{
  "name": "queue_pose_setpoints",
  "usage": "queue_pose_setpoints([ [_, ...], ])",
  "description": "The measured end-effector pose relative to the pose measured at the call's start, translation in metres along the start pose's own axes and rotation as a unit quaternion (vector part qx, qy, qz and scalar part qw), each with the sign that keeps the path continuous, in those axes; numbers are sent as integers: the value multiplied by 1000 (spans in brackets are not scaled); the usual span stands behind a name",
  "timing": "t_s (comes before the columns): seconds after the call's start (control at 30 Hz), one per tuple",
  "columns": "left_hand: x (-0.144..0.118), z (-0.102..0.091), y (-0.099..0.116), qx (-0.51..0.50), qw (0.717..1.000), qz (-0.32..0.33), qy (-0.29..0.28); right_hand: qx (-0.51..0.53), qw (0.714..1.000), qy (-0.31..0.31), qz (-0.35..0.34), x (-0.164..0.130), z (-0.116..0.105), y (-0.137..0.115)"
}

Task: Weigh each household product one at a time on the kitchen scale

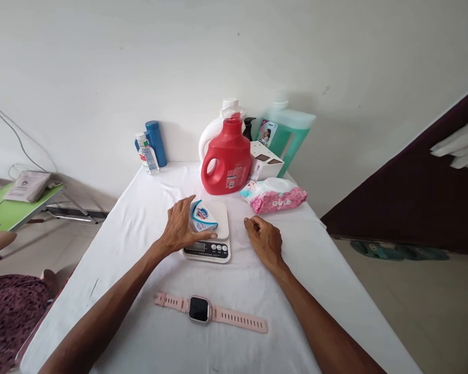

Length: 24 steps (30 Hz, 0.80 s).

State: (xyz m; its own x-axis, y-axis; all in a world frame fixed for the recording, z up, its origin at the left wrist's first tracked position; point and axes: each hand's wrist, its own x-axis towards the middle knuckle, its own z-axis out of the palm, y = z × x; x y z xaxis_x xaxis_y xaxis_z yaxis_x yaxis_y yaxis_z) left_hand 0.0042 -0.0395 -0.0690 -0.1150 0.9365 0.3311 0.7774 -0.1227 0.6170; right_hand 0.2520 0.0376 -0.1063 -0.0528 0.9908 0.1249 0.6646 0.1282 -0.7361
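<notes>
My left hand (pixel 181 226) curves around a white and blue soap box (pixel 204 215) with its thumb along the near side and its fingers at the far left. The box looks tilted over the plate of a white kitchen scale (pixel 223 234); my hand hides part of it, along with the scale's left side. To the right of the scale, my right hand (pixel 265 240) rests on the cloth with fingers curled in and nothing visible in them. Nearer to me lies a pink-strapped smartwatch (pixel 198 309), its strap spread out flat and its screen dark.
Behind the hands stand a red detergent jug (pixel 230 158), a white box (pixel 271 165), a green liquid jug (pixel 294 132) and a pink wipes pack (pixel 276 198). A clear bottle (pixel 148 158) and a blue flask (pixel 157 143) are at back left. Someone's patterned clothing (pixel 13 311) shows at left.
</notes>
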Motion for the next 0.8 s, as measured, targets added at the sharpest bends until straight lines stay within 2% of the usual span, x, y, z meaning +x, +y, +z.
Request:
queue_pose_setpoints([
  [0.07, 2, -8, -10, -75, 996, -36, 30, 1, 1000, -1, -10, 0, 0, 1],
  [0.17, 5, -13, -36, -179, 968, -131, 118, -2, 1000, 4, -22, 0, 1, 2],
  [0.23, 6, -10, -54, -201, 948, -177, 173, -6, 1000, 3, -24, -1, 1, 2],
  [0.3, 5, -6, -67, -207, 940, -188, 194, -12, 1000, -1, -22, -2, 1, 1],
  [0.4, 4, -2, -74, -209, 946, -173, 179, -23, 999, -7, -23, -3, 1, 1],
  [0.8, 6, -3, -69, -191, 954, -184, 142, -30, 999, -2, -27, -4, 2, 0],
])
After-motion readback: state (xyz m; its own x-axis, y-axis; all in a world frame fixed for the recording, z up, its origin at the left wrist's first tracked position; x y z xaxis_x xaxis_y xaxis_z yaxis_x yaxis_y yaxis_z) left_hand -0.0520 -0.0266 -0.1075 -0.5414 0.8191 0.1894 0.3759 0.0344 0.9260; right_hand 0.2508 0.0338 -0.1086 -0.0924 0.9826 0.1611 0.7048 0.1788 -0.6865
